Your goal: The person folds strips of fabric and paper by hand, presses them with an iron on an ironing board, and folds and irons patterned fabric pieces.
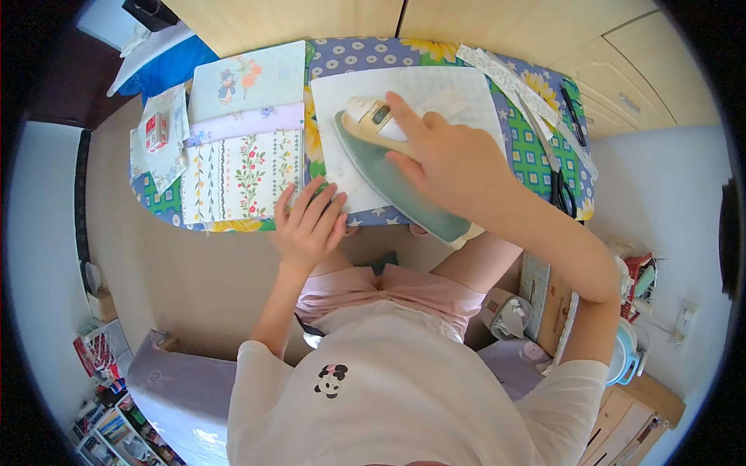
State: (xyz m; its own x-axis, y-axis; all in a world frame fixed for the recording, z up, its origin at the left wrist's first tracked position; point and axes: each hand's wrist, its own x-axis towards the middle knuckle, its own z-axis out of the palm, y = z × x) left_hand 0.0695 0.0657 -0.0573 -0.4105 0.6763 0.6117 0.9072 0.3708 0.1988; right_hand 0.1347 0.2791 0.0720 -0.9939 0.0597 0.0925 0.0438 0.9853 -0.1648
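Note:
A green and cream iron (pixel 400 186) lies on a white sheet (pixel 435 87) on the patterned ironing board (pixel 353 54). My right hand (pixel 447 159) is wrapped round the iron's handle. At the front edge of the board, my left hand (pixel 312 221) has its fingers spread, resting near the sheet's lower left corner and the flower-striped fabric (pixel 249 179). Above that fabric lie a lilac strip (pixel 249 124) and a pale fabric with a rabbit print (pixel 260 81). What lies under the iron is hidden.
Black-handled scissors (pixel 561 194), a black pen-like object (pixel 573 116) and fabric strips (pixel 517 85) lie at the board's right. A small red and white box (pixel 156 132) sits on folded fabric at the left. Wooden cabinets (pixel 505 23) stand behind.

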